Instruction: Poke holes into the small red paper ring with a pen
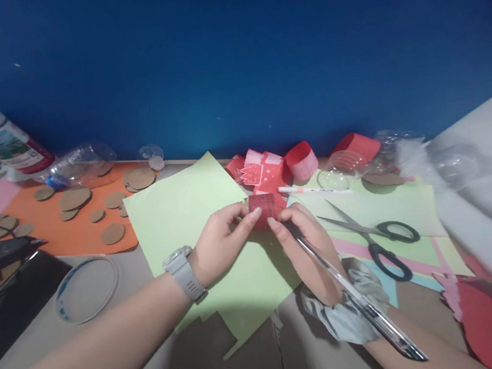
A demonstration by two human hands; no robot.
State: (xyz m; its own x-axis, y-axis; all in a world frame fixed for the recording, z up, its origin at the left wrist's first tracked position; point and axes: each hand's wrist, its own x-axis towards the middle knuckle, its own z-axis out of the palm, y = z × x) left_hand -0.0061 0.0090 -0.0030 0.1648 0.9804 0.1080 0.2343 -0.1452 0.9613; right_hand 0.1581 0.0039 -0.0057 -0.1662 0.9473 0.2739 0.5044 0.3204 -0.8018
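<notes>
Between the fingertips of both hands is a small dark red roll (262,205) with a textured surface. My left hand (221,237), with a grey watch (185,270) on the wrist, grips its left side. My right hand (309,249) holds a clear pen (359,297), slanting down toward the lower right, while its thumb and fingers touch the roll's right side. The pen's upper end is hidden in the fingers. Under the hands lies a light green paper sheet (176,213) with a cut, stepped lower edge. Open scissors (368,231) with black handles rest right of my right hand.
Red paper rings (301,161) and a white marker (314,189) lie behind the hands. Cardboard discs (75,198) cover an orange sheet (50,238) at left, near plastic bottles (13,145) and a clear ring (87,290). A blue wall (227,58) stands behind; red cutouts (485,315) lie lower right.
</notes>
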